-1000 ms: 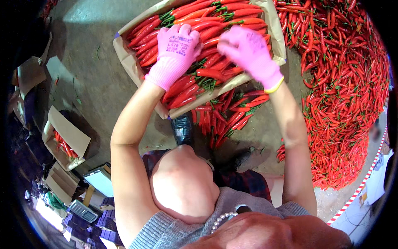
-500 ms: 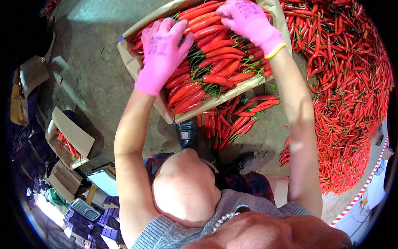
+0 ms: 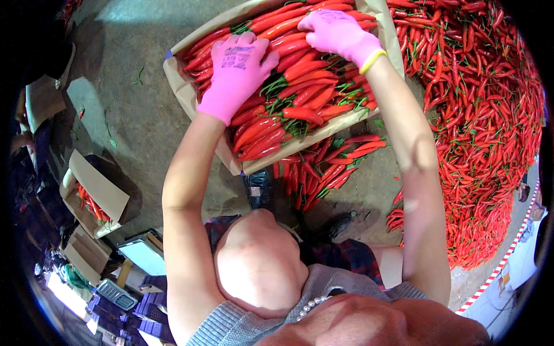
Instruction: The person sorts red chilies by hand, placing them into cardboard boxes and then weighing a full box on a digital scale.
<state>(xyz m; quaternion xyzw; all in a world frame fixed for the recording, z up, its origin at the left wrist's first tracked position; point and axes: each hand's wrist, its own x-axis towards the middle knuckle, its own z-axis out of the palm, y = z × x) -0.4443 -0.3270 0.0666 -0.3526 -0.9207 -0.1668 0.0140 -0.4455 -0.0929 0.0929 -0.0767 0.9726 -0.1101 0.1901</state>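
Observation:
A paper-lined box (image 3: 323,122) in front of me is filled with rows of long red chili peppers (image 3: 262,134) with green stems. My left hand (image 3: 238,72), in a pink glove, lies over the peppers at the box's left part, fingers spread and thumb apart. Farther right, my right hand (image 3: 340,36), in a pink glove with a yellow cuff, has its fingers bent down around a red chili pepper in the upper rows. The palm hides part of that pepper.
A large heap of red chili peppers (image 3: 473,132) covers the floor at right. A smaller pile (image 3: 323,173) lies just below the box, beside my black shoe (image 3: 259,187). At left stand an open carton (image 3: 98,184) holding some peppers, a scale-like tray (image 3: 144,254) and purple crates (image 3: 153,308).
My left hand has shifted slightly right and nearer to me over the peppers. My right hand has come a little nearer, with its fingers bent onto the upper rows.

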